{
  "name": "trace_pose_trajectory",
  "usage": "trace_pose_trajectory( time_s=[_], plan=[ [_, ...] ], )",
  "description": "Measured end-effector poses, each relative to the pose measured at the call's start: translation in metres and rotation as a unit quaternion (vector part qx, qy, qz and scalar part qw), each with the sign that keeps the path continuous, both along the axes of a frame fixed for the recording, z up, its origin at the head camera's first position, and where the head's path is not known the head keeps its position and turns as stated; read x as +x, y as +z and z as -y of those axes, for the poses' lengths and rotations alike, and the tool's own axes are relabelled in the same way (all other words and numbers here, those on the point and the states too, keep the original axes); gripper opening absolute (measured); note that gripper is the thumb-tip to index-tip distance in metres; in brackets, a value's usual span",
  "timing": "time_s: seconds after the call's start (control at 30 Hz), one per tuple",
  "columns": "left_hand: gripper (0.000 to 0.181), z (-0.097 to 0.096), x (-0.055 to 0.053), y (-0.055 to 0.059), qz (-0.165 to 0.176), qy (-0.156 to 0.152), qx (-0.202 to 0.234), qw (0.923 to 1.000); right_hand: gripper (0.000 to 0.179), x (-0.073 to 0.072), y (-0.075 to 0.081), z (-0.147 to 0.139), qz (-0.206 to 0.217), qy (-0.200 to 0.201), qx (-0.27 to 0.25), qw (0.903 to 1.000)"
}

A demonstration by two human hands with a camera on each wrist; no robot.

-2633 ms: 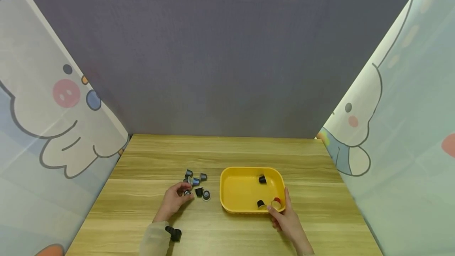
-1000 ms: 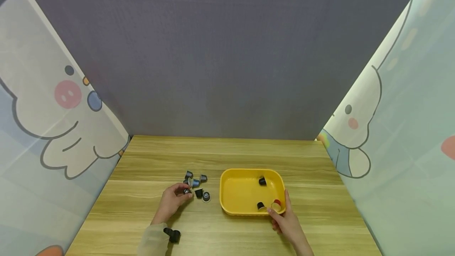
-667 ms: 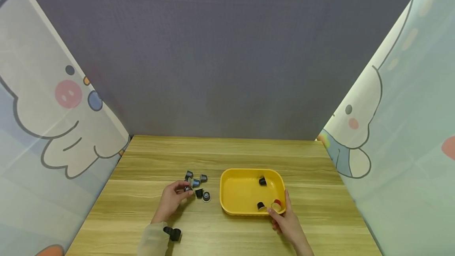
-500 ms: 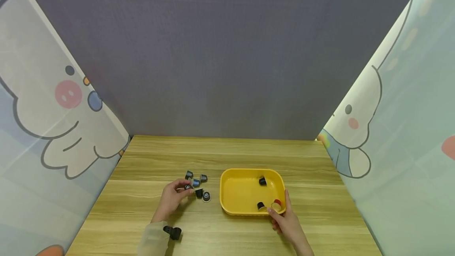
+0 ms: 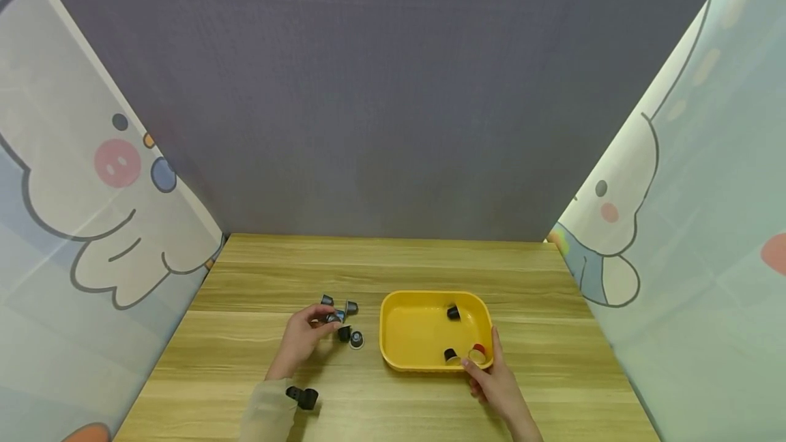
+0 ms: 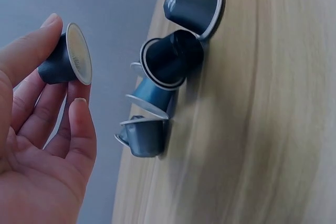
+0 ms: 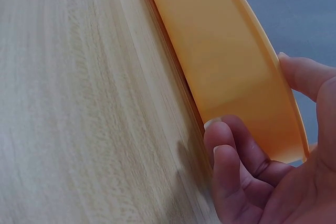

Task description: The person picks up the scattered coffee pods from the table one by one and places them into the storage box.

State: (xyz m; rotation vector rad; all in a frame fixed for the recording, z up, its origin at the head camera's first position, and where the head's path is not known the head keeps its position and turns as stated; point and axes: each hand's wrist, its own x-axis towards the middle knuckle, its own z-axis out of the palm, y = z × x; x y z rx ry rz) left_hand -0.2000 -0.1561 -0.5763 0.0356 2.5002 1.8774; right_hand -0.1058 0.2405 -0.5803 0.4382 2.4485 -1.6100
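Between thumb and fingers, my left hand pinches a dark coffee capsule with a pale lid, held above the table in the left wrist view. Close by lie a black capsule, a dark capsule, a blue capsule and a grey capsule. My right hand holds the near right corner of a yellow tray, thumb at the rim and other fingers against the outer wall. Inside the tray are two black capsules, one far and one near, plus a red capsule.
The wood-grain table reaches back to a grey wall. Cartoon-printed panels stand at left and right. A black strap mount sits at my left wrist. The loose capsules lie left of the tray.
My left hand has pinched a capsule from the near left of the group, raised it and shifted slightly away and right. The right hand and tray stay in place.
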Motion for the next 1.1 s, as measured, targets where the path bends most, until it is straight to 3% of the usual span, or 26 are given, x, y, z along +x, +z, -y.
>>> trace_pose_trajectory(
  time_s=[0.4, 0.63, 1.1],
  plan=[
    [0.028, -0.012, -0.004, 0.010, -0.025, -0.030, 0.001, 0.9992, 0.106, 0.000, -0.002, -0.001, -0.005, 0.002, -0.004, 1.0000],
    [0.026, -0.026, -0.008, 0.016, -0.061, -0.064, -0.006, 0.9961, 0.106, 0.001, -0.002, -0.001, -0.003, 0.003, -0.007, 1.0000],
    [0.028, -0.059, -0.015, 0.029, -0.067, -0.121, -0.008, 0.9903, 0.105, 0.001, -0.001, 0.000, 0.002, 0.000, -0.012, 0.9999]
  ],
)
